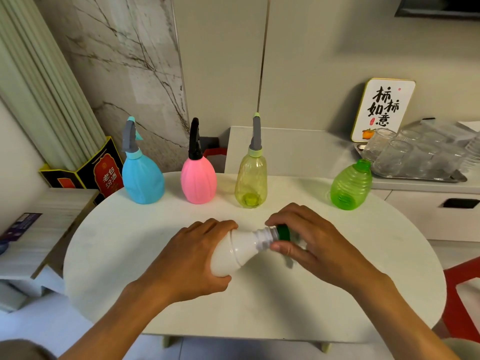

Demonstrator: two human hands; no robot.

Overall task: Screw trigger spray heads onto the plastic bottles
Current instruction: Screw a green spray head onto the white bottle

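My left hand (192,253) grips a white plastic bottle (237,252) tilted on its side above the white table (259,302), neck pointing right. My right hand (309,241) holds a spray head by its green collar (283,232) at the bottle's threaded neck; most of the head is hidden under my fingers. At the back of the table stand a blue bottle (142,183), a pink bottle (198,179) and a yellow-green clear bottle (251,183), each with a trigger head on. A bright green bottle (350,185) stands at the right with an open neck.
A tray of clear glasses (415,157) and a sign (383,109) sit on the counter at the right. A dark printed box (104,175) stands at the left behind the table. A red stool (462,289) is at the table's right edge.
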